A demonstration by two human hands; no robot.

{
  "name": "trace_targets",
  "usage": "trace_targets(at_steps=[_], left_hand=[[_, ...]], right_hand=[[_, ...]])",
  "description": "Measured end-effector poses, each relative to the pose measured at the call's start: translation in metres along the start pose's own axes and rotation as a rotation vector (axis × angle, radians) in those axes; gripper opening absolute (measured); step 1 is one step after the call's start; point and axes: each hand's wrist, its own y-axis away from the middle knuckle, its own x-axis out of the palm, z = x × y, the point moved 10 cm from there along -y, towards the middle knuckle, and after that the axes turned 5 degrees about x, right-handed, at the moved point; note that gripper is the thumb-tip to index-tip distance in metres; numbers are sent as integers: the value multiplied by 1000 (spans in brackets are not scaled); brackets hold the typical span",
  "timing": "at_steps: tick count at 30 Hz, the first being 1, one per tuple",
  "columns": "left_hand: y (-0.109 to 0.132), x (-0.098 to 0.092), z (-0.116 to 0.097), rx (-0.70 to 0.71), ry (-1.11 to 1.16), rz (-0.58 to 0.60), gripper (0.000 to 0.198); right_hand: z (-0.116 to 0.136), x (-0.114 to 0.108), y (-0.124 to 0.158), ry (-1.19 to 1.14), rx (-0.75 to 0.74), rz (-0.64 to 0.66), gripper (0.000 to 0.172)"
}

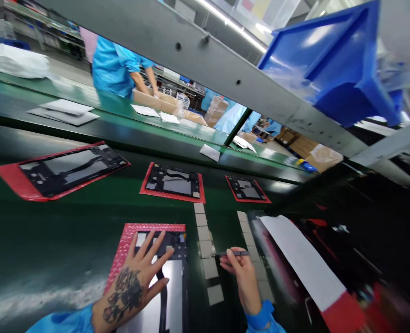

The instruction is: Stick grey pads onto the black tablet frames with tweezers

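left hand (130, 282) on dark panel (172, 245) over red mat (135, 231), right hand (241, 277) pinching tool (238, 253)

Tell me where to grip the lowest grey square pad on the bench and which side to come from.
Grip the grey square pad by its right edge, facing the right hand, coming in low from that side with the dark slim tool. It lies flat and looks thin on the green bench top, so a pinch from above has little to close on.
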Motion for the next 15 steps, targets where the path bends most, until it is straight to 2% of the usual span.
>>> trace_targets(at_steps=[2,3,6,8,11,15], left_hand=[[-11,2,-26,72,79,28,61],[-17,7,-43,125,149,78,61],[-32,32,-101,291,413,331,64],[-38,48,-127,336,522,485,66],[-45,65,-141,356,565,563,69],[-42,74,-140,381,605,527,71]], right_hand=[[-13,-25,11,30,50,-16,60],[-19,-34,17,49,57,-15,59],[-25,-52,29,92,21,-22,55],[-24,-61,32,105,-12,-45,54],[-27,-68,30,113,-9,-49,55],[-34,-68,25,111,28,1,55]])
